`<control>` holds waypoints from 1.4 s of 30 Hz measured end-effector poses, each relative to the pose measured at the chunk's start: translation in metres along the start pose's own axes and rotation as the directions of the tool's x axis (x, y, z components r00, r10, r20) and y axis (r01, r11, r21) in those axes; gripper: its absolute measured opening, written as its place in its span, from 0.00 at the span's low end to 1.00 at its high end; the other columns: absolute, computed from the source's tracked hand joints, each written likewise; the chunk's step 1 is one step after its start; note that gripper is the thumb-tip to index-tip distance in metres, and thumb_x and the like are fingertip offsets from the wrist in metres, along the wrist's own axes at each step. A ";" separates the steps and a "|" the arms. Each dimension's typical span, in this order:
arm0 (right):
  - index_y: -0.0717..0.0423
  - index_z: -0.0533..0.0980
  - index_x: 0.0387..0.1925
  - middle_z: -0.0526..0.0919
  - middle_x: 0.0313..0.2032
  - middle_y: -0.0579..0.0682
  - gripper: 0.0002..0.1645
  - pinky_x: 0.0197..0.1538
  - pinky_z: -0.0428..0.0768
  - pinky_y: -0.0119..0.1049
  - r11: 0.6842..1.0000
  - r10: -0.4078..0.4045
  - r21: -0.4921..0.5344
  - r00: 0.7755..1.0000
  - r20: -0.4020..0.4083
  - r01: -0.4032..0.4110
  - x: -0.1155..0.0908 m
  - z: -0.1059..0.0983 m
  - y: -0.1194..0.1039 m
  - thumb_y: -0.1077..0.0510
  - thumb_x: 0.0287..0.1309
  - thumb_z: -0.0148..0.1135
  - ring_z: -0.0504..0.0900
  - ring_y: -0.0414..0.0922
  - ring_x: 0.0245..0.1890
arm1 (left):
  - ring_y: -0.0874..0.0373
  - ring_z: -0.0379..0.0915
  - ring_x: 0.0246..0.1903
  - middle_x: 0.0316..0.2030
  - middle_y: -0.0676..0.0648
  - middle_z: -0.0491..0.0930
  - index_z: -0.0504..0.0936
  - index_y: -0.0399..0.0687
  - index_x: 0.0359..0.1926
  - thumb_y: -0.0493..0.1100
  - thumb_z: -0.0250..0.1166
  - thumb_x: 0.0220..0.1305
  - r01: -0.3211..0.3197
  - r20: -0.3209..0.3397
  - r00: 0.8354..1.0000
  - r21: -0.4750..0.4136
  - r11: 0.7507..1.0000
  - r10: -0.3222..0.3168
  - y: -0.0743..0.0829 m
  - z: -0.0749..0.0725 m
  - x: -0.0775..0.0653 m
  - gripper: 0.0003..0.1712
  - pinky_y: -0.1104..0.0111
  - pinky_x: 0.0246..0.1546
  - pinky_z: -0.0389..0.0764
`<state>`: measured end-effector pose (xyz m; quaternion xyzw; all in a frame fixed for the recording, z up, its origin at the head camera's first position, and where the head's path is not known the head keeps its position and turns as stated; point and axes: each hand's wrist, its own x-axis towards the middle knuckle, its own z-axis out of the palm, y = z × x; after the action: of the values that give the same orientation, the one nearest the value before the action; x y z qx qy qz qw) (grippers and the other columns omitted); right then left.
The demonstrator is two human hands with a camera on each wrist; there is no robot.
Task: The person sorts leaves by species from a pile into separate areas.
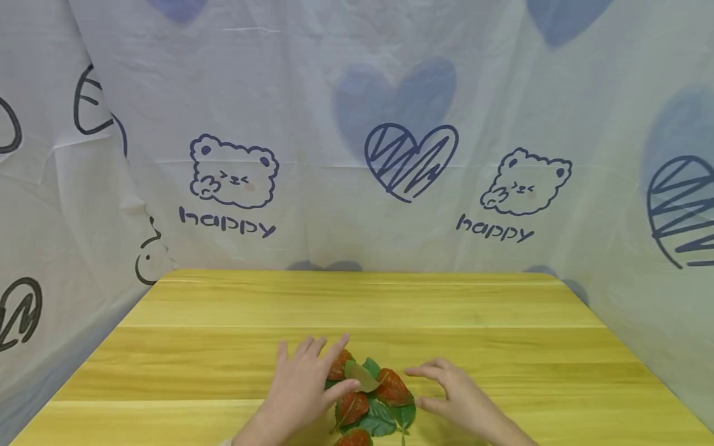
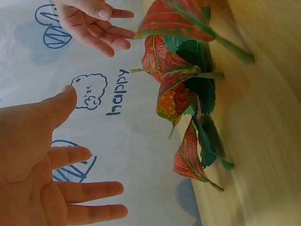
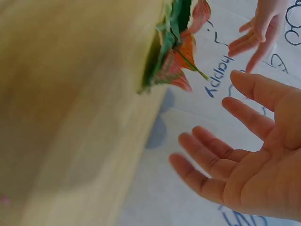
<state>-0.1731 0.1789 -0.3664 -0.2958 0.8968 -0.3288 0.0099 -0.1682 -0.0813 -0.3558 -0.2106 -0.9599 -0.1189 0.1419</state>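
Note:
Red leaves (image 1: 393,388) with stems and veins lie in a small pile on the table, mixed with dark green leaves (image 1: 379,417). One pale yellow-green leaf (image 1: 361,376) rests on top, its edge curled up. My left hand (image 1: 301,385) is spread over the left side of the pile, its thumb near the pale leaf. To the right of the pile, my right hand (image 1: 465,399) faces it with fingers apart and slightly bent. Neither hand holds a leaf. In the left wrist view, the left palm (image 2: 28,174) is apart from the red leaves (image 2: 176,89).
The yellow wood-grain table (image 1: 357,303) stretches out behind and beside the leaves. A white cloth (image 1: 323,186) printed with hearts, bears and "happy" hangs behind it. Another printed sheet (image 1: 72,186) hangs along the left side.

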 end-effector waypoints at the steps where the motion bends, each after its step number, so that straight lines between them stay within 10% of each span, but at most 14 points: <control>1: 0.62 0.74 0.49 0.74 0.43 0.55 0.24 0.36 0.77 0.42 0.999 -0.012 0.042 1.000 0.004 0.012 0.001 0.001 0.002 0.57 0.50 0.64 0.74 0.56 0.40 | 0.43 0.66 0.50 0.49 0.41 0.73 0.65 0.56 0.62 0.69 0.51 0.53 -0.009 -0.009 1.000 0.000 1.000 0.009 0.000 0.000 0.000 0.39 0.35 0.45 0.57; 13: 0.69 0.77 0.39 0.80 0.33 0.58 0.15 0.30 0.73 0.28 0.896 0.068 0.427 0.987 0.143 -0.124 0.001 0.013 0.015 0.68 0.46 0.63 0.73 0.36 0.26 | 0.47 0.72 0.42 0.40 0.45 0.78 0.76 0.46 0.51 0.56 0.61 0.54 -0.085 -0.078 0.994 -0.058 0.995 0.080 -0.002 0.003 0.005 0.27 0.43 0.43 0.66; 25: 0.73 0.77 0.39 0.78 0.22 0.55 0.13 0.16 0.64 0.22 0.831 0.122 0.511 0.968 0.219 -0.221 0.002 0.020 0.026 0.70 0.49 0.60 0.63 0.33 0.13 | 0.51 0.75 0.38 0.37 0.47 0.80 0.79 0.45 0.46 0.50 0.64 0.54 -0.153 -0.068 0.987 -0.103 0.983 0.147 -0.005 0.006 0.011 0.20 0.53 0.38 0.73; 33: 0.71 0.79 0.35 0.79 0.22 0.53 0.10 0.14 0.62 0.22 0.858 0.141 0.460 0.966 0.218 -0.229 0.004 0.023 0.028 0.69 0.48 0.61 0.61 0.32 0.11 | 0.61 0.74 0.28 0.34 0.48 0.81 0.80 0.42 0.43 0.43 0.65 0.54 -0.209 -0.054 0.978 -0.228 0.951 0.202 -0.007 0.009 0.020 0.16 0.67 0.31 0.76; 42: 0.70 0.80 0.30 0.80 0.22 0.53 0.07 0.19 0.69 0.26 0.895 0.106 0.409 0.975 0.194 -0.179 0.009 0.027 0.031 0.69 0.45 0.64 0.69 0.33 0.16 | 0.55 0.76 0.39 0.41 0.46 0.80 0.78 0.42 0.47 0.37 0.62 0.57 -0.169 0.127 0.963 -0.407 0.898 0.239 -0.009 0.006 0.039 0.15 0.68 0.36 0.75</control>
<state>-0.1904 0.1770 -0.4044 -0.2463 0.8192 -0.4883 0.1728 -0.2080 -0.0733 -0.3503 -0.3440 -0.8977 -0.2744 0.0241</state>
